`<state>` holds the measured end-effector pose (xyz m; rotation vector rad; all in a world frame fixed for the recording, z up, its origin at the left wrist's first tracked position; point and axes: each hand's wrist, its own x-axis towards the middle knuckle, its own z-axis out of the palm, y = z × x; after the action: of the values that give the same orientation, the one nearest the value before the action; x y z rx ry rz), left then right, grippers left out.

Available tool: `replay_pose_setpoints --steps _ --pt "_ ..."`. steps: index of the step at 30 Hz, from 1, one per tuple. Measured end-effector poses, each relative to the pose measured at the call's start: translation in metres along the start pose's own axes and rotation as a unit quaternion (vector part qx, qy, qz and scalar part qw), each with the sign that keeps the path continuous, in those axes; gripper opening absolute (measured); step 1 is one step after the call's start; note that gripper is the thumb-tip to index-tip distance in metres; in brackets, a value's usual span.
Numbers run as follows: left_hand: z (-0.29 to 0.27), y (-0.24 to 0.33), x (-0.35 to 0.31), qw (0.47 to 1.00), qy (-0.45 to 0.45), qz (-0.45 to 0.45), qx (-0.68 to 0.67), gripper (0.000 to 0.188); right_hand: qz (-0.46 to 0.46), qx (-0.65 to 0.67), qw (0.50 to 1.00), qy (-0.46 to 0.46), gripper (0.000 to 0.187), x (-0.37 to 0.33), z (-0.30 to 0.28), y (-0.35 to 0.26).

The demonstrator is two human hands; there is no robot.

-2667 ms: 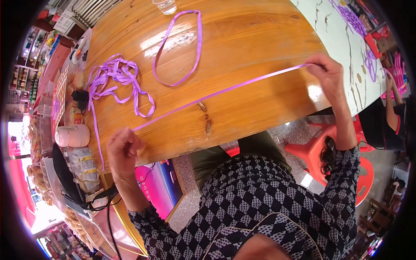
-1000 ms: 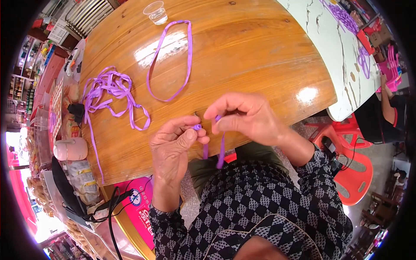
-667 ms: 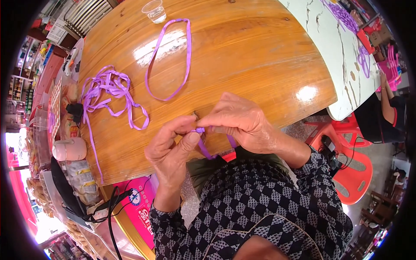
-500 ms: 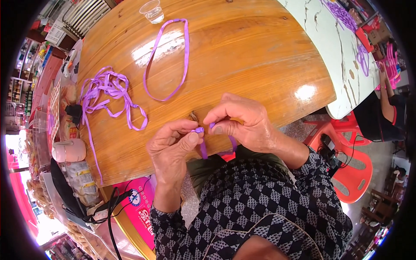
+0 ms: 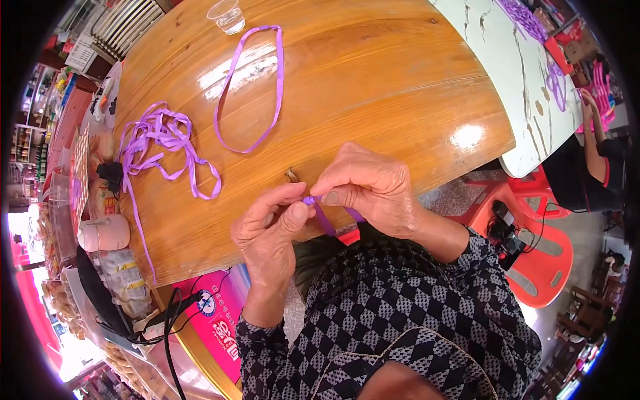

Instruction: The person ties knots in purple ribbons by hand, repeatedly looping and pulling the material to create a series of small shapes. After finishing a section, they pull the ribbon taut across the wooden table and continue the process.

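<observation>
Both hands pinch one purple ribbon [image 5: 324, 220] above the near edge of the wooden table [image 5: 373, 80]. My left hand [image 5: 270, 230] is closed on a small bunched part of it between thumb and forefinger. Close beside it, fingertips almost touching, my right hand [image 5: 367, 190] pinches the same ribbon. The rest hangs below the fingers toward my lap. A single loop of purple ribbon [image 5: 280, 80] lies beyond my left hand, and a tangled heap of purple ribbon [image 5: 163, 137] lies on the table's left side.
A clear plastic cup [image 5: 230, 20] stands at the far edge. At right are a white marbled table [image 5: 493, 73] with more purple ribbon, a red plastic stool [image 5: 543, 267] and another person's arm [image 5: 590, 123]. A pink mug [image 5: 105, 233] and black cables sit at left.
My right hand has moved left, closing the gap to my left hand at the bunched ribbon. The whole view has shifted slightly.
</observation>
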<state>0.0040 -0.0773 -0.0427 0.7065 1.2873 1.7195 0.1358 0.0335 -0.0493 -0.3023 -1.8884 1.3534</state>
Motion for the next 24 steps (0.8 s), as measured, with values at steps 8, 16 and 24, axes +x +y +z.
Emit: replay_pose_setpoints --steps 8,16,24 --pt "0.002 -0.004 -0.004 0.990 0.003 0.068 0.125 0.016 0.200 0.244 0.946 0.079 0.010 -0.008 0.009 -0.009" --pt "0.007 -0.003 -0.010 0.990 0.036 0.058 0.127 0.016 0.111 0.188 0.973 0.072 0.010 -0.012 0.015 0.002" --pt "0.009 -0.003 -0.012 0.986 0.023 0.065 0.152 0.012 0.268 0.267 0.924 0.055 0.009 -0.012 0.011 -0.006"
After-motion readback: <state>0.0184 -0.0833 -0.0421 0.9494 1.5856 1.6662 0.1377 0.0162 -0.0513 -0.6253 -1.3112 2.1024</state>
